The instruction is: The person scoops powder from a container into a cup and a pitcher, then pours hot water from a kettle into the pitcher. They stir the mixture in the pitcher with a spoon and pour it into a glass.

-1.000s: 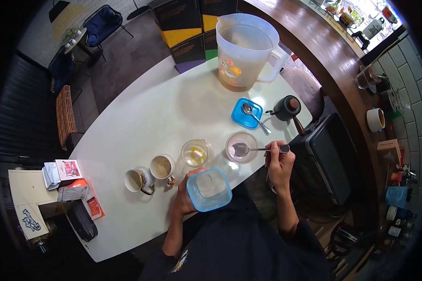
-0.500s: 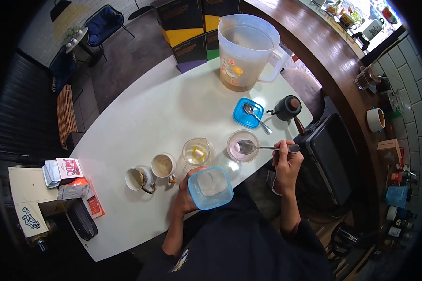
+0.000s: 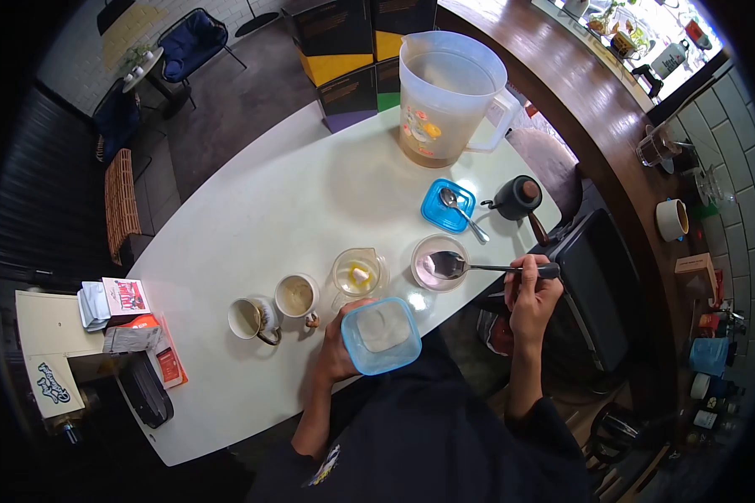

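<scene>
My left hand point(image 3: 335, 350) is wrapped around a clear plastic food container point(image 3: 382, 337) with a blue rim, held over the table's near edge. My right hand point(image 3: 533, 293) grips the dark handle of a spoon point(image 3: 450, 266). The spoon's bowl hangs over a small round bowl point(image 3: 428, 283) with pale pink contents. Left of that bowl stands a glass jug point(image 3: 359, 272) with a pale lump and something yellow inside. Two mugs, one whitish point(image 3: 296, 297) and one patterned point(image 3: 249, 319), stand further left with residue inside. Beyond the bowl, a second spoon point(image 3: 464, 215) rests on a blue lid point(image 3: 445, 204).
A large plastic pitcher point(image 3: 449, 101) stands at the far side of the white table point(image 3: 226, 243), before stacked dark boxes point(image 3: 348, 84). A small black pot point(image 3: 516, 198) with a wooden handle is at the right. Packets point(image 3: 126, 298) lie at the left.
My right hand has drawn the spoon a little to the right, and its bowl now looks emptier. The whole view has shifted slightly. My left hand still holds the container.
</scene>
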